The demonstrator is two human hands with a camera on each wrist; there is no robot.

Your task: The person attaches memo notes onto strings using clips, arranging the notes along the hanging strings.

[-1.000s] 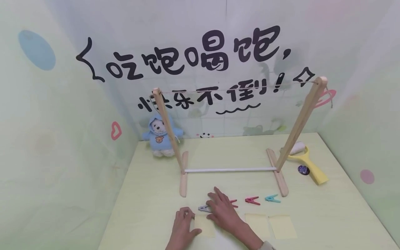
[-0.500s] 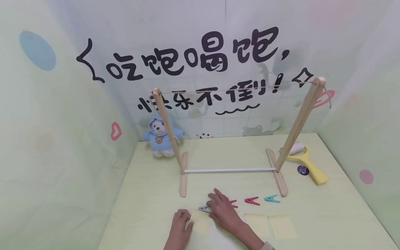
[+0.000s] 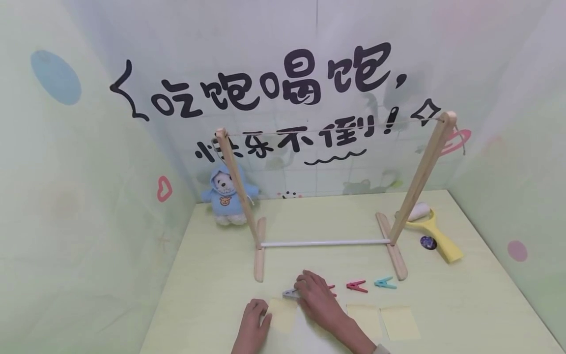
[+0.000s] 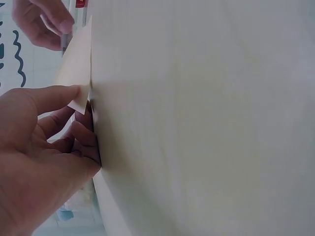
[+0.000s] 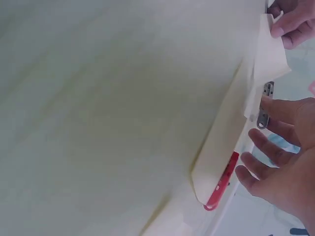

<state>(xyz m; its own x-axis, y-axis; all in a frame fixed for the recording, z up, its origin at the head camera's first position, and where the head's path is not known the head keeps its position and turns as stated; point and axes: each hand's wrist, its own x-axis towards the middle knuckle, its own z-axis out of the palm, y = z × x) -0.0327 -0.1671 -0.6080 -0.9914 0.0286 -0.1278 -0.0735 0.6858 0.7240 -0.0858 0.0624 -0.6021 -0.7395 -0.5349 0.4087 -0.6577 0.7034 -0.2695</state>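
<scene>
My left hand [image 3: 254, 324] pinches the corner of a pale yellow paper note [image 3: 283, 314] between thumb and fingers. In the left wrist view that note [image 4: 78, 56] stands tilted up off the tabletop. Beyond its far edge lies a grey-blue clothespin [image 3: 290, 294]. My right hand [image 3: 322, 305] has thumb and index finger pinching the near end of this clothespin [image 5: 262, 118], while its other fingers spread loosely. A red clothespin [image 5: 222, 182] is partly hidden behind the right hand in the head view. Beneath that hand lies another note [image 5: 219, 147], mostly covered from above.
Another red clothespin [image 3: 356, 285] and a turquoise one [image 3: 385, 282] lie to the right, above two notes [image 3: 399, 322]. Behind them stands a wooden frame [image 3: 420, 182] with a string [image 3: 327, 131] across its top. A plush toy [image 3: 226, 196] and a yellow lint roller [image 3: 438, 236] flank it.
The left hand has drawn the note slightly left and tilted it. My right fingers have curled in on the grey-blue clothespin, which has shifted slightly. The head view has tipped up a little.
</scene>
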